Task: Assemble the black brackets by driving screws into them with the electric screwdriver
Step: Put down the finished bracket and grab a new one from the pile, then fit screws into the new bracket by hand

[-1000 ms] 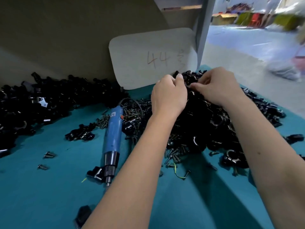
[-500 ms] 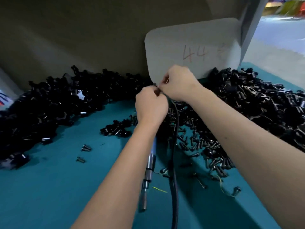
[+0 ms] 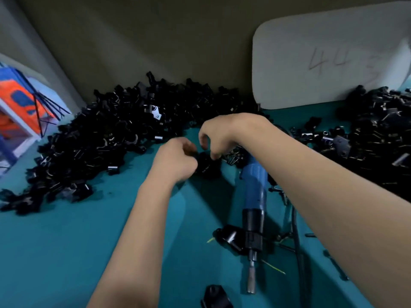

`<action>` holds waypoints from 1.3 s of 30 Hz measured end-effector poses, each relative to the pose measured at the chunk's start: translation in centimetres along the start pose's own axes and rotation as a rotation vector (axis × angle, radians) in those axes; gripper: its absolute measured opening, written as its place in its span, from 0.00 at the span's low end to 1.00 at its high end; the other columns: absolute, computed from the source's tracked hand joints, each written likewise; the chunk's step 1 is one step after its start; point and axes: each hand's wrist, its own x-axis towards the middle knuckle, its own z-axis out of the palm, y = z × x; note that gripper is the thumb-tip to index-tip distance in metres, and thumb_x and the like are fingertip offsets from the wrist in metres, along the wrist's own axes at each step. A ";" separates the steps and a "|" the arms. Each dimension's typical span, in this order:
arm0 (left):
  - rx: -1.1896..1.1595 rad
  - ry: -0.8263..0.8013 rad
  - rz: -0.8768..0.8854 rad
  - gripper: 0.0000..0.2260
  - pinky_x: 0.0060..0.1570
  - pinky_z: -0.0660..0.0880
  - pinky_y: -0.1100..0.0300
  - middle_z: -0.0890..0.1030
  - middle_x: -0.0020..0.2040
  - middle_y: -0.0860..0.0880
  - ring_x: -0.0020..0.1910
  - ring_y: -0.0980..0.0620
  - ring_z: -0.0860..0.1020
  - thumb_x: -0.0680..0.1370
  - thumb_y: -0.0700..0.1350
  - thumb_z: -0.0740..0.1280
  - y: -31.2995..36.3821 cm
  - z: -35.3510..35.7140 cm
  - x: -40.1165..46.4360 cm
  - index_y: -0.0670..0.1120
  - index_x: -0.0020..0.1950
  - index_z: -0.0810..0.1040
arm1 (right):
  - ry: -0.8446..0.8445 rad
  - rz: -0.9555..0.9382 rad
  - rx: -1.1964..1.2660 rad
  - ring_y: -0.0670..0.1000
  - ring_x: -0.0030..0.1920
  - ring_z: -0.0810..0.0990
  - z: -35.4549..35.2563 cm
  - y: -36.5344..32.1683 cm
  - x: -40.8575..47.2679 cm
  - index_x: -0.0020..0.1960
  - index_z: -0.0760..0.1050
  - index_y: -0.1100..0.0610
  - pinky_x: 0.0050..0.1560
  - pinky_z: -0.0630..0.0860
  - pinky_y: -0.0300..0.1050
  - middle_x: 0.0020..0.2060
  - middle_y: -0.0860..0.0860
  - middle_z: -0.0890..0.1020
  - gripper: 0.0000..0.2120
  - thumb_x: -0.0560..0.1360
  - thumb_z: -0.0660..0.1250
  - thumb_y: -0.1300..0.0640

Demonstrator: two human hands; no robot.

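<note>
While a heap of black brackets filled the frame's left, the left hand curled round a small bracket at centre; the right hand pinched its top. Light and rigid, probably best gripped by its edges. Right of centre lay the electric screwdriver, untouched.

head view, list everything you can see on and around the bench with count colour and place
brackets: too many to count, black, big heap at back left
brackets: second heap, black, back right
small bracket cluster: one clump, black, centre, between the hands
electric screwdriver: one, blue with black nose, lying right of centre, tip towards the viewer
bracket: one, black, beside the screwdriver's nose
screws: many, dark metal, loose behind the screwdriver
board: one, white, marked 44, leaning at back right
table: one, teal
left hand: fingers curled at the cluster
right hand: fingertips reaching down onto it
</note>
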 end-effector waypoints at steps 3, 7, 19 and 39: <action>0.105 -0.081 0.078 0.14 0.55 0.79 0.56 0.85 0.54 0.52 0.53 0.49 0.82 0.74 0.40 0.72 -0.1 -0.6 0.1 0.52 0.57 0.84 | -0.117 0.023 0.041 0.52 0.37 0.85 0.7 -0.3 -0.2 0.63 0.78 0.52 0.41 0.85 0.48 0.54 0.53 0.83 0.30 0.66 0.83 0.44; 0.122 -0.110 0.081 0.15 0.57 0.80 0.52 0.84 0.55 0.51 0.55 0.48 0.81 0.74 0.37 0.69 -0.1 -0.9 -0.1 0.55 0.54 0.82 | 0.019 -0.020 0.137 0.52 0.44 0.83 1.9 -0.4 -0.5 0.58 0.79 0.51 0.46 0.83 0.48 0.46 0.49 0.83 0.25 0.66 0.83 0.44; 0.011 0.049 -0.030 0.15 0.43 0.79 0.56 0.83 0.49 0.48 0.45 0.47 0.82 0.73 0.44 0.78 -1.4 0.2 -0.2 0.51 0.56 0.79 | 0.279 0.045 0.355 0.52 0.48 0.81 3.6 2.1 -0.8 0.49 0.80 0.52 0.44 0.71 0.40 0.45 0.50 0.81 0.03 0.80 0.72 0.53; -0.943 0.026 -0.121 0.15 0.44 0.83 0.61 0.86 0.49 0.41 0.49 0.45 0.86 0.83 0.30 0.58 -0.7 2.3 2.2 0.43 0.48 0.82 | 0.544 0.553 0.022 0.63 0.57 0.78 1.8 4.5 3.4 0.65 0.71 0.61 0.47 0.71 0.51 0.61 0.63 0.74 0.20 0.75 0.70 0.61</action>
